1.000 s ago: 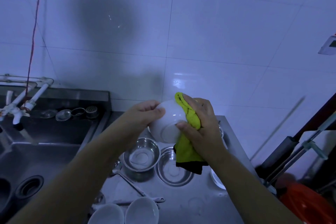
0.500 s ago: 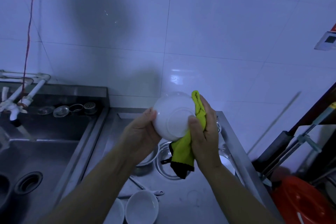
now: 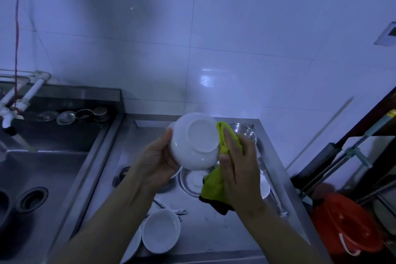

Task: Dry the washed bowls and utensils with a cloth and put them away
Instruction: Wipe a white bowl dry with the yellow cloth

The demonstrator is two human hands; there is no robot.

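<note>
A white bowl [image 3: 194, 141] is held up over the steel drainboard [image 3: 214, 227], its round foot turned toward me. My left hand [image 3: 157, 159] grips its left rim. My right hand [image 3: 237, 163] holds a yellow-green cloth [image 3: 216, 184] and presses it against the bowl's right side, thumb at the lower rim. Below stand a steel bowl [image 3: 191, 180], another steel bowl [image 3: 243, 130] at the back, and a white bowl [image 3: 160, 230] near the front edge. Utensils [image 3: 171, 210] lie partly hidden under my arms.
A steel sink [image 3: 40, 178] with a drain lies to the left, white taps [image 3: 12, 105] above it and strainer parts [image 3: 81, 113] on its ledge. An orange bucket [image 3: 345, 223] and dark poles stand on the right. A white tiled wall rises behind.
The bowl has turned in my hands so its foot faces me more squarely. My right hand with the cloth has slid along the bowl's right side. The view has tilted down slightly.
</note>
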